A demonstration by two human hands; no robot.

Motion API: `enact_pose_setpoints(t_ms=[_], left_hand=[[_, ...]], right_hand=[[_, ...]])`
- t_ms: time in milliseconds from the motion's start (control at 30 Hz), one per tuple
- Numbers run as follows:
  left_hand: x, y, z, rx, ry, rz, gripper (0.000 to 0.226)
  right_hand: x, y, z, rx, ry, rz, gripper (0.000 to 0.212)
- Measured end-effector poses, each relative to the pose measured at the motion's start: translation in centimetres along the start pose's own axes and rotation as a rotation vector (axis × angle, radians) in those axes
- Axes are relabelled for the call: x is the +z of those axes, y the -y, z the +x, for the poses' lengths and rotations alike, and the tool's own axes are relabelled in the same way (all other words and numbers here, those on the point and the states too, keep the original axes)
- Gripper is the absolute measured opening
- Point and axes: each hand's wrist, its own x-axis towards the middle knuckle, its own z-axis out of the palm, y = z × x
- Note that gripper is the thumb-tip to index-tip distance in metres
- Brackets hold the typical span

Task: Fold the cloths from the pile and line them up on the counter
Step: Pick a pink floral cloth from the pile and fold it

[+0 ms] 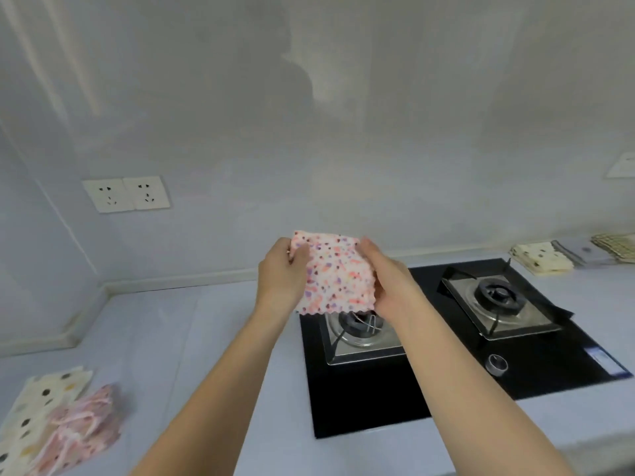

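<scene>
A folded white cloth with pink and purple speckles [335, 274] hangs in the air above the stove's left burner. My left hand [280, 274] pinches its upper left corner, and my right hand [386, 285] grips its right edge. At the lower left of the counter lies the pile: a cream cloth with dark and yellow dots [32, 412] with a crumpled pink cloth [86, 424] on top of its right side. At the far right of the counter, folded cloths lie in a row: a cream dotted one [541, 257], a grey one [584, 250] and a checked one [615, 243].
A black gas stove [378, 400] with two burners fills the counter's middle and right, with a round knob [498, 365] at its front. Two wall sockets [125, 194] sit on the back wall at left. Pale counter [171, 331] stretches between the pile and the stove.
</scene>
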Motion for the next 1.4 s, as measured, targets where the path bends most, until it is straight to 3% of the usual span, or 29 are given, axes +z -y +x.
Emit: enact_pose_setpoints(t_ms=[67, 133, 200, 400, 567, 767, 867, 1067, 1200, 1400], left_hand=[[4.7, -1.2, -2.1, 0.093, -0.048, 0.053, 0.031], [9.4, -2.2, -3.9, 0.136, -0.052, 0.13, 0.029], [14.7, -3.4, -6.0, 0.156, -0.04, 0.206, 0.034], [29.2, -7.1, -11.2, 0.106, 0.061, 0.178, 0.052], [39.6, -11.0, -13.3, 0.039, 0.124, -0.006, 0.046], [52.0, -13.0, -12.6, 0.018, 0.194, -0.105, 0.03], [59.9, -13.9, -10.9, -0.046, 0.343, -0.184, 0.029], [74.7, -18.2, -7.5, -0.107, 0.457, -0.137, 0.026], [83.5, -20.3, -7.0, -0.127, 0.509, -0.079, 0.023], [97.3, -20.1, -4.1, -0.314, 0.694, -0.038, 0.014]], right_hand=[[-4.9, 1.0, -0.7, 0.179, 0.049, 0.123, 0.025], [-9.9, 1.6, -0.9, 0.185, 0.007, 0.135, 0.018], [-15.6, 2.5, -0.9, 0.086, -0.045, 0.085, 0.016], [-29.2, 5.8, -2.0, -0.45, -0.489, -0.499, 0.027], [-39.0, 8.4, -1.3, -0.634, -0.641, -0.59, 0.02], [-49.8, 11.7, 2.5, -0.641, -0.739, -0.595, 0.021], [-56.6, 15.2, 5.7, -0.622, -0.721, -0.659, 0.024], [-69.7, 22.5, 11.6, -0.372, -0.749, -0.659, 0.037], [-77.0, 25.2, 15.1, -0.273, -0.82, -0.623, 0.032], [-89.2, 29.1, 21.9, -0.157, -0.807, -0.831, 0.03]])
